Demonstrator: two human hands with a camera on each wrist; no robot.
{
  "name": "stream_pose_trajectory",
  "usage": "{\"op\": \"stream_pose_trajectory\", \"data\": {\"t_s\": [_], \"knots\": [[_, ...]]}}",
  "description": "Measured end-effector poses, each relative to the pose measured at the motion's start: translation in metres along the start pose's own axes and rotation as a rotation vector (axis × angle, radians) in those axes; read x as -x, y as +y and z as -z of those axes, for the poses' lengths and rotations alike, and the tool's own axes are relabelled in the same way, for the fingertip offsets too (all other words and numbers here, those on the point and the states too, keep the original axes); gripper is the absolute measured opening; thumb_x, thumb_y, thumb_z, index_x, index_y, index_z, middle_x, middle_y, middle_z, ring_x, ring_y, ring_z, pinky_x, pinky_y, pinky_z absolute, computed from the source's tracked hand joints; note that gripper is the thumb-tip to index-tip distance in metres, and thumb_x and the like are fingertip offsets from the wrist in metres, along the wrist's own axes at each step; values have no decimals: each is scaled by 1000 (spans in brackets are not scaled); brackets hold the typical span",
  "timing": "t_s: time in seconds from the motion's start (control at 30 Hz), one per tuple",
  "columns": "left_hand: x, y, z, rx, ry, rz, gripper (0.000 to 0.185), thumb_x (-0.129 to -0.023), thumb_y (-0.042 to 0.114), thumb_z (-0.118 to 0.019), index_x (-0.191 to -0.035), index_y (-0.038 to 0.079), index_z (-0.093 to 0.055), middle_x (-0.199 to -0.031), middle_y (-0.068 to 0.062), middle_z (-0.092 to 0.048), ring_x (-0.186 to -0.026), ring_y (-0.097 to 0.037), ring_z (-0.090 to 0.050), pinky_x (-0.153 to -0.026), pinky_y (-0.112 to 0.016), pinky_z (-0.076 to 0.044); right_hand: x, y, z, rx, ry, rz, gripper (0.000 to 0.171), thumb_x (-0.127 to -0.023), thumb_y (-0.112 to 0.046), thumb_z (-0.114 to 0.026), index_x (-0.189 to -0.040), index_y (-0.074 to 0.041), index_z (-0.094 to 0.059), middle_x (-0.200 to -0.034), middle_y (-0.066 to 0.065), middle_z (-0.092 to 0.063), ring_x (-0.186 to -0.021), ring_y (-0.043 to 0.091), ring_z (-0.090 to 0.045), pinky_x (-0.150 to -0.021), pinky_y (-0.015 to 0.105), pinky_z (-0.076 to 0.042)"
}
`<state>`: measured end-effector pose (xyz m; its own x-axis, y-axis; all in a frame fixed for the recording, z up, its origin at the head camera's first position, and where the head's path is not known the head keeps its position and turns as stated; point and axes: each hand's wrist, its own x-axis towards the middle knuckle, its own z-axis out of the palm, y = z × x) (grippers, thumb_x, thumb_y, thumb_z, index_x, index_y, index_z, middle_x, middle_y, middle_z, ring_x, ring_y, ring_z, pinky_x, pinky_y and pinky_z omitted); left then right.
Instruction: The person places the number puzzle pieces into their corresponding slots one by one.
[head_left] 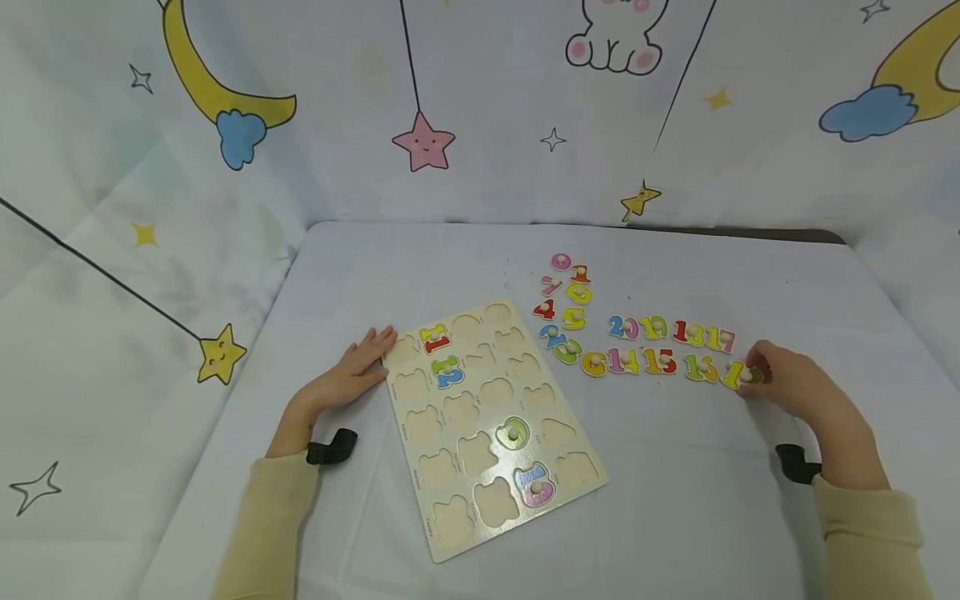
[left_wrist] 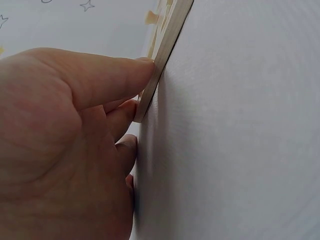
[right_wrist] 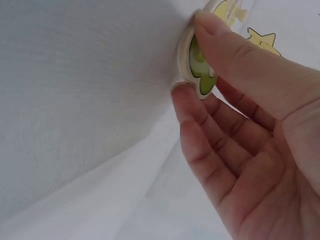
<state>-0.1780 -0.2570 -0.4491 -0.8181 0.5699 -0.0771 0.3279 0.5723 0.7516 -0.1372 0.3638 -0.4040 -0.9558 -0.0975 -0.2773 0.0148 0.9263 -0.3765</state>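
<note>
A wooden number puzzle board (head_left: 480,421) lies slanted on the white table. A few number pieces sit in its recesses, among them an 11 (head_left: 435,339) and a 12 (head_left: 447,372). At the board's upper left edge rests my left hand (head_left: 351,372), its fingers extended; in the left wrist view the thumb (left_wrist: 120,77) touches the wooden edge. My right hand (head_left: 798,385) pinches a yellow and green number piece (head_left: 732,376) at the right end of the lower row. Fingers hide part of its second digit. The right wrist view shows the piece's green part (right_wrist: 201,70) between thumb and fingers.
Several loose number pieces stand right of the board: a double column with a red 4 (head_left: 544,309), an upper row with a 20 (head_left: 623,327), and a lower row with a 15 (head_left: 660,361). A patterned cloth (head_left: 480,83) hangs behind the table.
</note>
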Motion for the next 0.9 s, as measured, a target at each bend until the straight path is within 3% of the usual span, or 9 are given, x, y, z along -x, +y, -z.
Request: {"op": "stream_pose_trajectory", "data": {"t_s": [0.37,0.53,0.67,0.9], "knots": [[-1,-1,0,-8,-2,10,59,-98,11,-48,-147,-5,-18,-152,-23,-10,-138,-38,5,-106,-54,7,17,-4,3,11,44,5,27,-83,0,-65,-105,11,-54,-92,22,-60,-82,34,-55,-63,44,-49],[-1,1,0,4,0,4,58,-99,12,-47,-147,-5,-19,-152,-23,-10,-138,-37,5,-106,-55,7,21,-4,4,6,46,6,19,-89,-1,-59,-104,10,-56,-84,13,-64,-76,29,-58,-59,41,-48],[0,3,1,7,-3,2,58,-99,13,-48,-146,-5,-19,-152,-23,-10,-138,-38,4,-106,-55,7,22,-4,1,42,96,-3,11,-89,-1,-59,-98,6,-60,-77,6,-64,-69,25,-58,-56,40,-47],[-1,0,0,-10,-4,10,58,-99,12,-47,-147,-4,-19,-152,-23,-10,-138,-37,4,-106,-55,7,19,-48,3,3,168,86,13,-89,-5,-63,-95,6,-60,-73,4,-64,-70,25,-59,-56,37,-45]]}}
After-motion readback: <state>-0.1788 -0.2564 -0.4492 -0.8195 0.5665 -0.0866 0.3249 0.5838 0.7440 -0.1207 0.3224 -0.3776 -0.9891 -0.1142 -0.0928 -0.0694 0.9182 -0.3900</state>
